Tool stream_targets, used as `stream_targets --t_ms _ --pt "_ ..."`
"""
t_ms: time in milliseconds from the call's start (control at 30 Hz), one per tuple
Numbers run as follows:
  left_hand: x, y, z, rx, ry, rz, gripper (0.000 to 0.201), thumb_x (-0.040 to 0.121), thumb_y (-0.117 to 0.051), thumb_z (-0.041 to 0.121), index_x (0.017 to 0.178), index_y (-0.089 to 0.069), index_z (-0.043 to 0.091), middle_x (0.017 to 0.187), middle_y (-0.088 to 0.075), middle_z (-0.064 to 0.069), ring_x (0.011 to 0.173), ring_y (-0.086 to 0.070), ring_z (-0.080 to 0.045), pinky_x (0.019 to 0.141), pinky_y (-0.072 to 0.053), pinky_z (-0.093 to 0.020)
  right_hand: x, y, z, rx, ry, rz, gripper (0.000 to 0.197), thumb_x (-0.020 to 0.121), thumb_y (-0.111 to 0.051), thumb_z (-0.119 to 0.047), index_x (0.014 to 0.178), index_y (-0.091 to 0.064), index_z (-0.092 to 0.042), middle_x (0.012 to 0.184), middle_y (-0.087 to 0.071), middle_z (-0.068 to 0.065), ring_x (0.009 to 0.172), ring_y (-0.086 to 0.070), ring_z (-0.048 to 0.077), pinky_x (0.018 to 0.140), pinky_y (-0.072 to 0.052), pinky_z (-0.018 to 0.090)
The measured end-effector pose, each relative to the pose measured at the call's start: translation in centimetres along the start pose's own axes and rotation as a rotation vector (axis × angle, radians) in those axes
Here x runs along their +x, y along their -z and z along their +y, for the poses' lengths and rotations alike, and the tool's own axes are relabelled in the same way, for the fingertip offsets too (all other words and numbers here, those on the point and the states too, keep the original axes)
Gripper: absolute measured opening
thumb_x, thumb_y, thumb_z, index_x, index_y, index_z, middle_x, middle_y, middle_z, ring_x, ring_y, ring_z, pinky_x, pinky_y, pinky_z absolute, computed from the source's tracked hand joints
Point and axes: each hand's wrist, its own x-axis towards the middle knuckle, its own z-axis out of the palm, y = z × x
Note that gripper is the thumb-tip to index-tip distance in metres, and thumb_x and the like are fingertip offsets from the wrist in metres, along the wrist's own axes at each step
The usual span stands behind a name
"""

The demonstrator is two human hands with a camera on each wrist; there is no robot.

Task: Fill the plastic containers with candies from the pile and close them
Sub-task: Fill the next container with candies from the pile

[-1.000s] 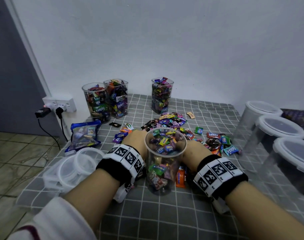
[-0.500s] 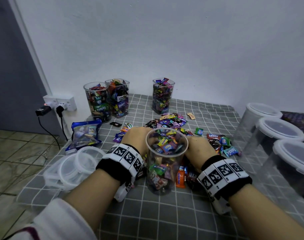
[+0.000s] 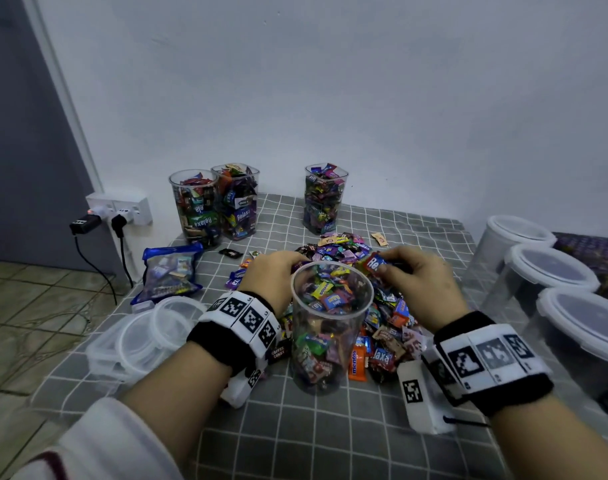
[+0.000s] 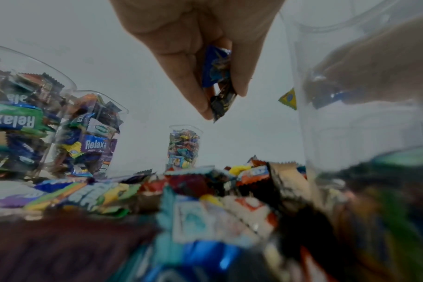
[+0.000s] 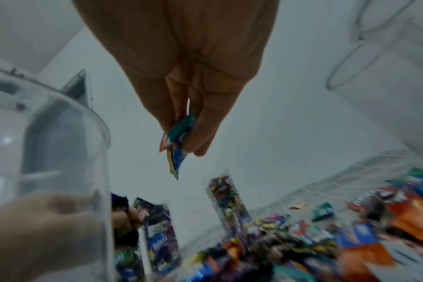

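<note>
Open container: a clear plastic container [image 3: 331, 327] stands upright on the grey checked cloth [image 3: 295, 441] right in front of the person, lidless and filled with wrapped candies close to its rim.
Left hand: the left hand [image 3: 271, 278] sits just left of the container's rim, raised off the cloth; the left wrist view shows its fingers [image 4: 193, 89] pinched together on a few dark and blue wrapped candies [image 4: 219, 80].
Right hand: the right hand [image 3: 416, 282] sits just right of the rim, level with it, fingers curled round a small bunch of candies, a red Relaxa wrapper [image 3: 373, 265] sticking out toward the container; the right wrist view shows teal, red and blue wrappers [image 5: 179, 145] clamped at the fingertips.
Container and hands: the container stands between the two hands, which flank its mouth; neither touches its wall so far as can be told.
Candy pile: the loose pile [image 3: 344, 249] spreads behind and to the right of the container, under and beyond both hands.
Filled containers: three lidless containers packed with candies stand at the far edge by the wall, two touching on the left [image 3: 195, 206] [image 3: 238, 202] and one apart [image 3: 325, 199].
Lidded containers: three with white lids [image 3: 552, 268] line the right edge.
Spare lids: clear lids [image 3: 146, 334] lie stacked at the left, near a blue candy bag [image 3: 170, 271].
</note>
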Motion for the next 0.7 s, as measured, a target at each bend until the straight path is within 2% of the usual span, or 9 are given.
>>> stream_targets --t_ms 100,200,300,367,400,467,533,633,700 --pt "-0.3 0.7 0.0 -0.1 0.057 0.087 0.024 0.086 -0.066 0.025 0.106 -0.071 0.015 0.102 -0.071 -0.006 0.096 -0.063 -0.022 0.088 -0.049 -0.035 -0.4 0.9 -1.9 0.09 0.07 0.028 0.027 0.086 -0.063 -0.009 0.079 -0.062 -0.035 0.081 -0.069 0.001 0.077 -0.065 0.023 0.077 -0.054 0.051" --pt "-0.8 1.4 0.2 -0.195 0.094 0.162 0.021 0.085 -0.067 0.021 0.103 -0.073 0.012 0.098 -0.072 -0.005 0.09 -0.063 -0.019 0.083 -0.049 -0.03 -1.0 1.2 -3.6 0.167 0.137 0.048 0.029 0.086 -0.064 -0.008 0.079 -0.063 -0.036 0.083 -0.07 -0.001 0.079 -0.066 0.021 0.078 -0.054 0.052" --pt "-1.2 2.2 0.7 -0.215 0.081 0.206 0.019 0.084 -0.068 0.02 0.101 -0.073 0.011 0.094 -0.071 -0.004 0.086 -0.061 -0.014 0.079 -0.046 -0.025 -1.9 1.0 -4.9 0.172 0.212 0.032 0.018 0.082 -0.066 -0.022 0.078 -0.064 -0.04 0.085 -0.07 -0.006 0.084 -0.066 0.018 0.078 -0.053 0.05" --pt "-1.4 2.9 1.0 -0.249 0.075 0.232 0.018 0.084 -0.068 0.02 0.099 -0.073 0.012 0.092 -0.071 -0.003 0.087 -0.062 -0.017 0.083 -0.049 -0.03 -2.5 0.8 -5.4 0.13 0.255 0.003 0.018 0.082 -0.065 -0.023 0.079 -0.064 -0.041 0.085 -0.069 -0.012 0.084 -0.065 0.013 0.077 -0.054 0.045" --pt "-1.5 3.2 1.3 -0.27 0.078 0.239 0.018 0.084 -0.068 0.02 0.099 -0.074 0.012 0.089 -0.07 -0.001 0.086 -0.063 -0.017 0.083 -0.05 -0.033 -2.8 0.6 -5.7 0.097 0.277 -0.015 0.019 0.083 -0.065 -0.021 0.082 -0.066 -0.039 0.085 -0.067 -0.016 0.084 -0.063 0.007 0.078 -0.053 0.041" --pt "-1.6 3.7 1.7 -0.304 0.076 0.246 0.017 0.083 -0.068 0.021 0.097 -0.074 0.013 0.084 -0.069 0.001 0.084 -0.064 -0.018 0.082 -0.051 -0.035 -3.1 0.3 -5.8 0.014 0.315 -0.027 0.015 0.085 -0.066 -0.012 0.09 -0.071 -0.025 0.084 -0.062 -0.023 0.082 -0.058 -0.004 0.078 -0.051 0.029" --pt "-1.7 3.9 2.1 -0.331 0.056 0.249 0.015 0.083 -0.069 0.02 0.095 -0.074 0.013 0.082 -0.07 0.001 0.084 -0.065 -0.019 0.081 -0.052 -0.038 -3.2 -0.1 -5.6 -0.039 0.333 -0.027 0.016 0.084 -0.067 -0.008 0.096 -0.072 -0.016 0.084 -0.06 -0.022 0.081 -0.056 -0.01 0.078 -0.049 0.022" --pt "-2.0 4.1 2.5 -0.368 0.02 0.243 0.014 0.082 -0.07 0.02 0.093 -0.075 0.013 0.083 -0.072 -0.003 0.083 -0.065 -0.023 0.08 -0.052 -0.044 -3.5 -0.5 -5.4 -0.056 0.34 -0.041 0.017 0.083 -0.067 -0.007 0.098 -0.072 -0.015 0.085 -0.061 -0.019 0.085 -0.057 -0.003 0.079 -0.048 0.017" --pt "-2.1 4.3 2.8 -0.403 0.008 0.242 0.018 0.079 -0.072 0.028 0.09 -0.075 0.014 0.082 -0.072 -0.006 0.083 -0.066 -0.026 0.079 -0.052 -0.047 -3.8 -0.6 -5.3 -0.047 0.323 -0.043 0.019 0.083 -0.067 -0.008 0.1 -0.071 -0.016 0.088 -0.061 -0.02 0.089 -0.058 -0.002 0.079 -0.048 0.014"
